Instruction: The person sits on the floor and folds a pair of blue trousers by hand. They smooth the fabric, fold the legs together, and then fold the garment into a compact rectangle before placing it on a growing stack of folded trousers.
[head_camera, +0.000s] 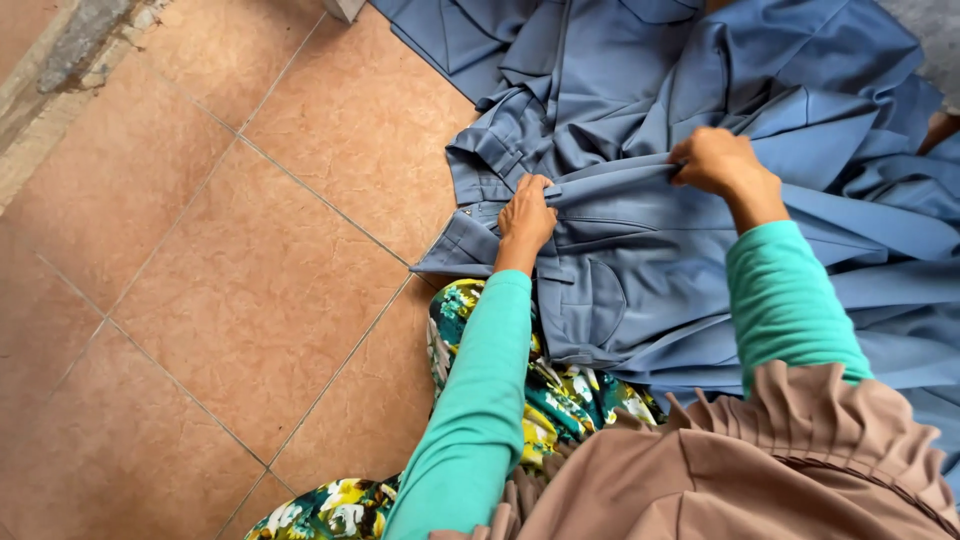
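A pair of blue trousers (640, 270) lies crumpled on the tiled floor on top of a heap of the same blue cloth (760, 70). My left hand (526, 218) pinches the waistband near its left end. My right hand (718, 160) grips a fold of the same band further right, and the cloth between the two hands is pulled taut. Both arms wear teal sleeves.
Terracotta floor tiles (220, 300) fill the left half of the view. A concrete ledge (60, 70) runs along the top-left corner. A floral green skirt (540, 400) and a brown pleated headscarf (760, 470) cover the bottom of the view.
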